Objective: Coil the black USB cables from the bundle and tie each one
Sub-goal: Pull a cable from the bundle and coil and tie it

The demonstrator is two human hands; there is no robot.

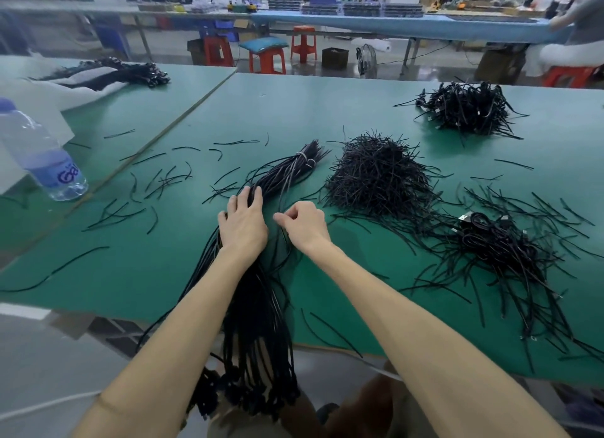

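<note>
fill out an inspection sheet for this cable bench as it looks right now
surface: green matted table, with a seam to a second table on the left.
job's things: tied bundle of long black USB cables; heap of short black twist ties; near pile of coiled black cables; far pile of coiled black cables.
clutter: loose black ties scattered on the left; clear plastic water bottle.
grips: left grip lies flat on the bundle; right grip pinches a single cable strand.
cables: the bundle hangs over the near table edge.
surroundings: red plastic stools; long blue bench.
</note>
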